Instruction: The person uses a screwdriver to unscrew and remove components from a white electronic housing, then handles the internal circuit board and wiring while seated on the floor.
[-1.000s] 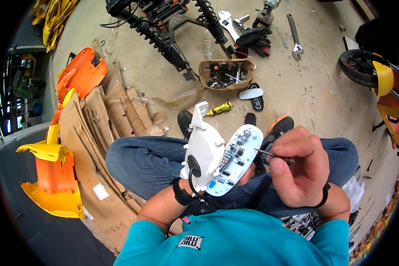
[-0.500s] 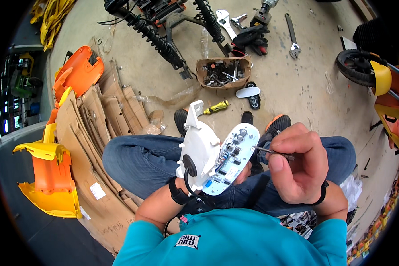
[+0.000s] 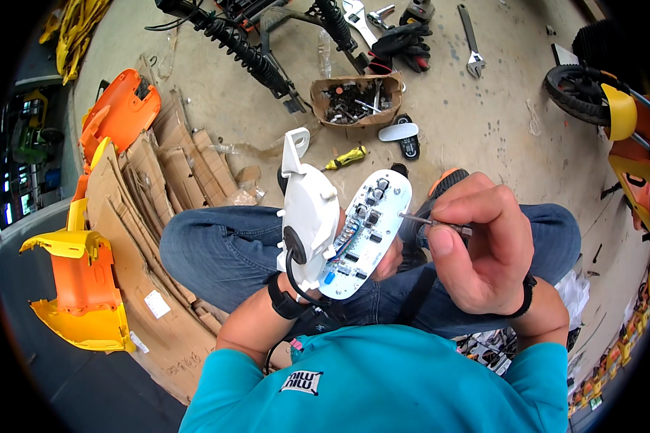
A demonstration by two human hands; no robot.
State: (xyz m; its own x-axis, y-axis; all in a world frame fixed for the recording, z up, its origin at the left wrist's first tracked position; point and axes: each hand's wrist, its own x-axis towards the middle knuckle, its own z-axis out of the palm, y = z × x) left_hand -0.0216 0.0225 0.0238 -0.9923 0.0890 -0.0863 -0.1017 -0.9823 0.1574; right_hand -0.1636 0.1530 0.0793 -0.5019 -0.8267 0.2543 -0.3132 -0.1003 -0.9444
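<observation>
My left hand (image 3: 391,260) is closed behind a white circuit board (image 3: 372,245) and a white plastic housing (image 3: 312,220), mostly hidden by them. Small components and a bundle of thin wires show on the oval board. A black cable (image 3: 293,274) runs out of the housing through a round grommet. Between thumb and fingertips, my right hand (image 3: 480,249) pinches a small screwdriver (image 3: 417,219) with a thin shaft. Its tip meets the board near the upper right edge; whether it sits in a screw is too small to tell.
Beyond my crossed legs are a yellow screwdriver (image 3: 347,157), a cardboard box of hardware (image 3: 355,119) and a remote-like black object (image 3: 409,144). An adjustable wrench (image 3: 474,61) lies farther off. Flattened cardboard (image 3: 133,267) and orange-yellow panels (image 3: 83,289) lie left; a wheel (image 3: 574,94) stands right.
The board and housing have risen slightly and tilted, with a wider gap at their upper ends. My right hand has followed, keeping the screwdriver tip at the board's edge. The whole view has shifted a little.
</observation>
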